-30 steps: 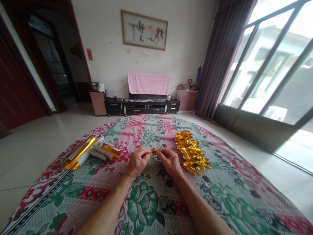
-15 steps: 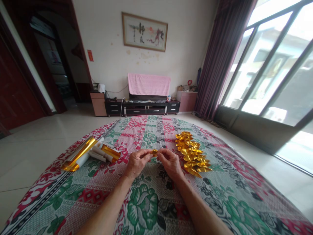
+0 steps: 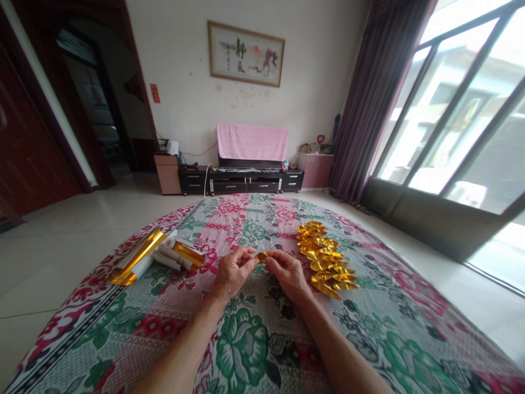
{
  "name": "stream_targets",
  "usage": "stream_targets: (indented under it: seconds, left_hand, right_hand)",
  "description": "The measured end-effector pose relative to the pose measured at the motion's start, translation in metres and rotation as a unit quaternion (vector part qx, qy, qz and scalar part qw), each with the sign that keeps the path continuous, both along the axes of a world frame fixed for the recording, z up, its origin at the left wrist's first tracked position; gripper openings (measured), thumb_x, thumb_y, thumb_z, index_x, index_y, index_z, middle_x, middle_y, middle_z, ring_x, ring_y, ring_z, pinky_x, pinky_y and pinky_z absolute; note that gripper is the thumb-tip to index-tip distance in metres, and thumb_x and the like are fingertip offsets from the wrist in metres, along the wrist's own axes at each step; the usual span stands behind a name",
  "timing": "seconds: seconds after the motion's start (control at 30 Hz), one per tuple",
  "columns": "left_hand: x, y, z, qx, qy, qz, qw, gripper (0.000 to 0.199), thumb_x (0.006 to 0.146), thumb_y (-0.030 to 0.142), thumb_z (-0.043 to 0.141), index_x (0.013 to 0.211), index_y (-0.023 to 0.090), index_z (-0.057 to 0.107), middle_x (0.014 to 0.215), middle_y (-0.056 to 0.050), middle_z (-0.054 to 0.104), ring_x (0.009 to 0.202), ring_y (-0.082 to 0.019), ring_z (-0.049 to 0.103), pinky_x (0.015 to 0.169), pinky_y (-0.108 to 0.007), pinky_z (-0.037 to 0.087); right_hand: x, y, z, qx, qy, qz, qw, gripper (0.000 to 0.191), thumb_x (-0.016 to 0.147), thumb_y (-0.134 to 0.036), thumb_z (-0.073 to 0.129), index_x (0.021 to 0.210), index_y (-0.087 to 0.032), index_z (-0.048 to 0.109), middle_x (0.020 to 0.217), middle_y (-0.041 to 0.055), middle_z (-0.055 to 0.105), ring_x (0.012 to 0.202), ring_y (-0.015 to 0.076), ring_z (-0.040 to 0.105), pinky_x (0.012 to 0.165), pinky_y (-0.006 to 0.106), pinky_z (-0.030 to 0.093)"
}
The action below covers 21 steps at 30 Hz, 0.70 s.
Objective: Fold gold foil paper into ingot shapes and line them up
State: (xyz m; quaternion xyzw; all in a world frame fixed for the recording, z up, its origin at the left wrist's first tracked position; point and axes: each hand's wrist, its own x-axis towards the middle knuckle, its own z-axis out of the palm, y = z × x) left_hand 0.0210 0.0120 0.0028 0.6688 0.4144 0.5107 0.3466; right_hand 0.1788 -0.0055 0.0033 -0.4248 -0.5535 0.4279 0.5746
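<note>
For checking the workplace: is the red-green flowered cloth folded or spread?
Spread: the cloth lies wide and flat beneath the shiny golden foil pieces.

left hand (image 3: 231,272) + right hand (image 3: 289,275) pinch small gold piece (image 3: 261,257) | row of folded gold pieces (image 3: 326,264) beside right hand, on floral cloth (image 3: 241,345) | gold-and-white rolls (image 3: 158,255) at left | back: pink cover (image 3: 252,141) above black cabinet (image 3: 262,187), framed picture (image 3: 246,54) on wall (image 3: 176,49) | purple curtain (image 3: 369,98) by window (image 3: 463,109), right
</note>
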Motion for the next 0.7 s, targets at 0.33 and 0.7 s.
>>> stream_targets:
  seconds: [0.33,0.7]
  left_hand:
    - [-0.0023,-0.0035,0.0045,0.095,0.091,0.031,0.991,0.011,0.076,0.028,0.057,0.076,0.019,0.062,0.069,0.001,0.063,0.062,-0.010,0.058,0.060,-0.019,0.045]
    - [-0.0039,-0.0038,0.0072,0.127,0.114,0.016,0.985,0.012,0.079,0.028,0.055,0.076,0.018,0.062,0.073,-0.001,0.063,0.068,-0.011,0.057,0.065,-0.020,0.044]
  right_hand:
    - [-0.0012,0.0003,-0.0022,0.018,0.028,0.012,0.999,0.021,0.070,-0.035,0.066,0.082,-0.018,0.066,0.077,0.0030,0.067,0.069,0.0151,0.063,0.070,0.029,0.053]
    - [-0.0011,-0.0019,0.0009,0.027,0.020,0.027,0.999,0.020,0.071,-0.033,0.066,0.085,-0.018,0.067,0.080,0.0037,0.068,0.072,0.0153,0.063,0.071,0.028,0.052]
